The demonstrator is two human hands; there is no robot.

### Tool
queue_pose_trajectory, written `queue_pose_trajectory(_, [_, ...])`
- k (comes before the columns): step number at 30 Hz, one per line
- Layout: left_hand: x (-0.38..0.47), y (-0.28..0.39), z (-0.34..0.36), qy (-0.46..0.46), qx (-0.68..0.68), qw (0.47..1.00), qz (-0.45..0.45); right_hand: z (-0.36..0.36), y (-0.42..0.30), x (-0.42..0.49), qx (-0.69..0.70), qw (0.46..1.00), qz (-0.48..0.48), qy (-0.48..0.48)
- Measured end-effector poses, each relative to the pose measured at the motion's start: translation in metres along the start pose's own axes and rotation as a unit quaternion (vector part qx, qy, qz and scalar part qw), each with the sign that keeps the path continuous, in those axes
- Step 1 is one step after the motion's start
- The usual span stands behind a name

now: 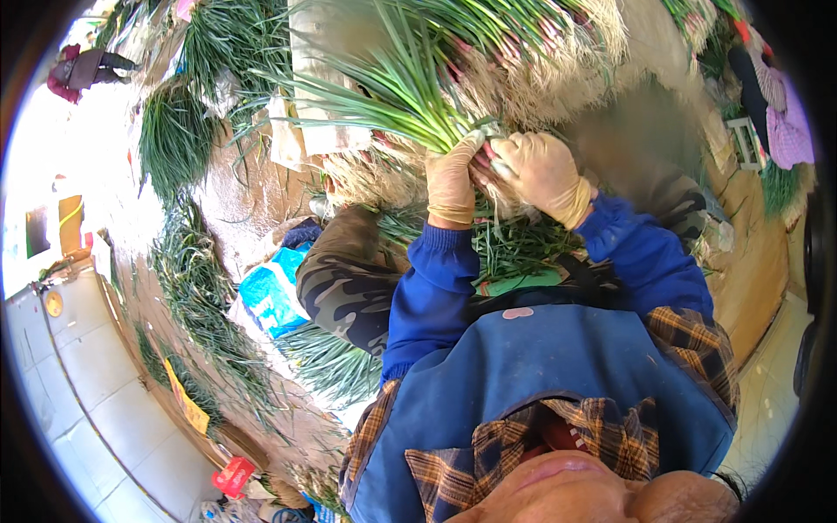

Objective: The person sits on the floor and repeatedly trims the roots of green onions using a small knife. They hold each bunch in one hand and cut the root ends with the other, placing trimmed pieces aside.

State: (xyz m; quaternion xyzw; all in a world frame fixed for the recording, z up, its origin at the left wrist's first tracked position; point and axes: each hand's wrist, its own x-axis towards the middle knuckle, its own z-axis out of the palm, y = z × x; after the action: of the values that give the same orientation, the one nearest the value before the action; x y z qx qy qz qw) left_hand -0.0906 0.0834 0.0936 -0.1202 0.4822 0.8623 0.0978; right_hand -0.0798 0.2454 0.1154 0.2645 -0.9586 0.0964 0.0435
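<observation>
My left hand [452,186], in a pale rubber glove, grips a bunch of green onions [418,111] around its lower stems. The leaves fan out up and to the left. My right hand [541,171], gloved alike, has its curled fingers on the reddish stem bases, close beside my left thumb. Pale roots [500,196] hang below the fingers. Past my hands lies a row of green onions [516,33] with reddish bases and long, tangled roots [523,91]. Loose green leaves [523,242] are heaped between my legs.
More bundles of green onions [175,137] lie at the left. A blue and white plastic bag [274,291] rests by my left leg. Cut leaves [203,307] are strewn on the floor. One person [785,118] is at the right; another [85,68] stands far left.
</observation>
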Motion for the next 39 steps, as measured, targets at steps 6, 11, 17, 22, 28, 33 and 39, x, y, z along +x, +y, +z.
queue_pose_trajectory(6, [-0.014,0.008,-0.007,0.019,0.025,0.999,0.017,-0.011,0.049,0.004,0.339,0.927,0.130,0.098])
queue_pose_trajectory(11, [-0.033,0.013,0.003,0.008,0.065,0.998,-0.008,0.022,0.020,0.026,0.441,0.898,0.004,0.009])
queue_pose_trajectory(17, [-0.038,0.006,0.003,0.036,0.057,0.998,-0.017,0.063,0.040,0.030,0.104,0.993,-0.013,0.060])
queue_pose_trajectory(22, [-0.031,-0.016,-0.012,0.033,0.000,0.998,-0.057,0.074,0.050,0.031,0.496,0.835,0.238,-0.013])
queue_pose_trajectory(28, [-0.021,-0.026,-0.022,0.038,-0.169,0.978,-0.116,0.061,-0.009,0.041,0.682,0.681,0.262,0.039])
queue_pose_trajectory(33, [-0.029,-0.008,-0.018,-0.048,-0.213,0.972,-0.089,0.021,-0.005,0.015,0.934,0.354,-0.031,0.026])
queue_pose_trajectory(39, [-0.045,0.058,-0.014,-0.228,-0.403,0.886,0.037,0.023,0.051,-0.036,0.878,0.466,0.107,-0.038])
